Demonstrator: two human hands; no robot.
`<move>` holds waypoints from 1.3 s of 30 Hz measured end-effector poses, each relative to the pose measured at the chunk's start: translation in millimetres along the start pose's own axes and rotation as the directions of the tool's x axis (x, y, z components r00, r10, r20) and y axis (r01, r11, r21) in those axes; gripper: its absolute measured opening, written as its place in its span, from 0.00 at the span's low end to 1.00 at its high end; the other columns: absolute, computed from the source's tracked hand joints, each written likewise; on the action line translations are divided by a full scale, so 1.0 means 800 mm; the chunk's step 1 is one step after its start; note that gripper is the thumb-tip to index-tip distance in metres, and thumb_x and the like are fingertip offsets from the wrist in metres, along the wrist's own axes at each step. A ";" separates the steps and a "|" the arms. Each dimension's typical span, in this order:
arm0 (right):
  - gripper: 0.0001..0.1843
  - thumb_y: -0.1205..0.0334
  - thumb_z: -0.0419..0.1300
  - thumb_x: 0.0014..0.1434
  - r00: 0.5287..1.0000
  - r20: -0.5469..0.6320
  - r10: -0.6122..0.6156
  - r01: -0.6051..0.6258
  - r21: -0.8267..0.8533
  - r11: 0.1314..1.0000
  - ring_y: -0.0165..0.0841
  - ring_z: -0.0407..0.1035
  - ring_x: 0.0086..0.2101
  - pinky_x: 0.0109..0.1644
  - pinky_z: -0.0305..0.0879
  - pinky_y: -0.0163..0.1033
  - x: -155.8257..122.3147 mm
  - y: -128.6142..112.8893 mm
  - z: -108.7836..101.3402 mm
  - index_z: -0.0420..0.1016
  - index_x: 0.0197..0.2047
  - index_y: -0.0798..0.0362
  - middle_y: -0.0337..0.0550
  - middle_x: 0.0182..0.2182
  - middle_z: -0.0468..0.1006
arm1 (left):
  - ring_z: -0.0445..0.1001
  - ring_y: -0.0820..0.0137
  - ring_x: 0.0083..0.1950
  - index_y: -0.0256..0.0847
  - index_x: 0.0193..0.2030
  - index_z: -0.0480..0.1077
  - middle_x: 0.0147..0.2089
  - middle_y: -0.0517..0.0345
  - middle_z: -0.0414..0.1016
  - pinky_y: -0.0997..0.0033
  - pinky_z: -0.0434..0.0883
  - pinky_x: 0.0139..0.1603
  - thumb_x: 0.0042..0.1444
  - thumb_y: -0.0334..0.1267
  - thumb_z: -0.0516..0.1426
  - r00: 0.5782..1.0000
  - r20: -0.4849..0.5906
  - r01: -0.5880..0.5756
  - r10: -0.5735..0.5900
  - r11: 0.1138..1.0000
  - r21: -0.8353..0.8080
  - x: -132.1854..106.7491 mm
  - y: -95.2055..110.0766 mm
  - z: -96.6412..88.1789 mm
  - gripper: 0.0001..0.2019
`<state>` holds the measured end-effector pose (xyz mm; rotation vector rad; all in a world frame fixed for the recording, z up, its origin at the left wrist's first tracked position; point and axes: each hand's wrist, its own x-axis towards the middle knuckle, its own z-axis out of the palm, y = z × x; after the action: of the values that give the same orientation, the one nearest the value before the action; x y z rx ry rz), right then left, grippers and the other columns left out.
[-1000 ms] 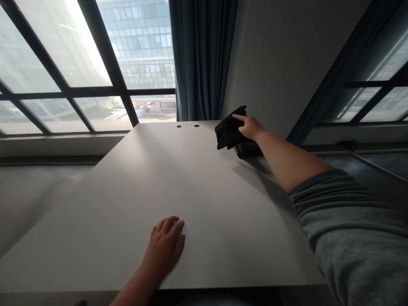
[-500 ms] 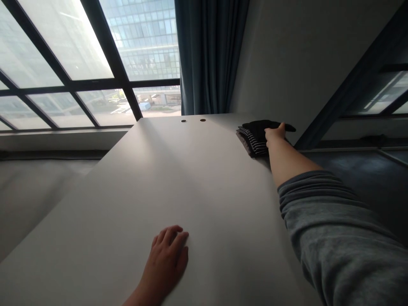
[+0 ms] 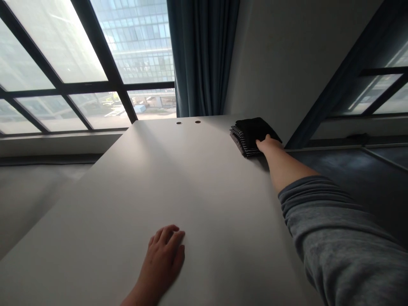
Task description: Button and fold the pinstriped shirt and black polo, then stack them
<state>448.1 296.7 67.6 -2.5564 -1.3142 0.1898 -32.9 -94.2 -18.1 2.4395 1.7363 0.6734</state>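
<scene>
The person's right hand [image 3: 269,146] reaches across to the far right corner of a white desk [image 3: 127,191], its fingers pressed together and lying on the near edge of a black folded cloth [image 3: 255,131]. Whether the fingers pinch the cloth or only rest on it cannot be told. The cloth lies just beyond the hand, on top of a low stack [image 3: 240,142] whose side shows thin white stripes. It cannot be told whether the stack is striped fabric or something else. A grey sleeve [image 3: 334,225] covers the right arm up to the forearm.

The left hand [image 3: 164,255] lies palm down on the bare desk, well apart from the right hand and nearer the person, with its fingers slightly spread and touching the surface.

Beyond the hands, two small round holes [image 3: 188,122] sit in the desk near its far edge, to the left of the cloth. Past that edge, on the left, a large window [image 3: 63,55] with dark frames looks out on a glass-fronted building [image 3: 137,42]. A dark blue curtain [image 3: 202,55] hangs at the window's right side, next to a pale wall [image 3: 274,63] behind the hand. Another dark-framed window [image 3: 379,91] stands further right, and a dark floor [image 3: 350,182] shows to the right of the desk.
</scene>
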 end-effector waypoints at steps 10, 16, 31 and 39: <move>0.44 0.44 0.52 0.72 0.990 -0.056 -0.128 0.125 -0.054 0.991 0.61 0.68 0.60 0.60 0.66 0.63 -0.066 0.009 -0.019 0.43 0.80 0.60 0.74 0.61 0.71 | 0.75 0.55 0.59 0.50 0.55 0.76 0.57 0.50 0.77 0.52 0.73 0.56 0.62 0.34 0.57 1.000 0.009 0.002 -0.002 1.000 -0.010 -0.001 0.000 -0.001 0.16; 0.33 0.58 0.51 0.71 0.617 0.023 -0.787 0.787 0.024 0.617 0.54 0.58 0.68 0.74 0.51 0.57 -0.209 0.024 0.007 0.61 0.71 0.74 0.76 0.67 0.64 | 0.73 0.54 0.62 0.50 0.57 0.75 0.60 0.50 0.76 0.50 0.72 0.59 0.64 0.35 0.55 0.993 0.107 0.036 -0.039 0.999 0.025 -0.001 0.003 -0.008 0.17; 0.36 0.46 0.52 0.71 0.307 0.325 -0.894 0.890 0.233 0.391 0.47 0.45 0.75 0.78 0.34 0.62 -0.440 0.017 0.095 0.57 0.78 0.50 0.49 0.77 0.51 | 0.45 0.50 0.82 0.54 0.79 0.56 0.82 0.53 0.47 0.39 0.47 0.79 0.71 0.57 0.48 0.930 0.367 -0.094 0.026 0.981 0.169 0.117 -0.079 0.008 0.32; 0.36 0.43 0.49 0.72 0.437 0.321 -0.840 0.858 0.131 0.497 0.46 0.42 0.76 0.78 0.32 0.62 -0.415 0.018 0.102 0.55 0.78 0.45 0.45 0.78 0.47 | 0.44 0.54 0.82 0.56 0.79 0.55 0.82 0.56 0.45 0.44 0.46 0.80 0.72 0.59 0.45 0.929 0.366 -0.112 0.054 0.984 0.139 0.113 -0.101 0.017 0.32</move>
<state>246.7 32.5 -15.9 -1.5637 -2.5971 0.4034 -75.2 19.8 -26.9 2.5464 1.5985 0.0780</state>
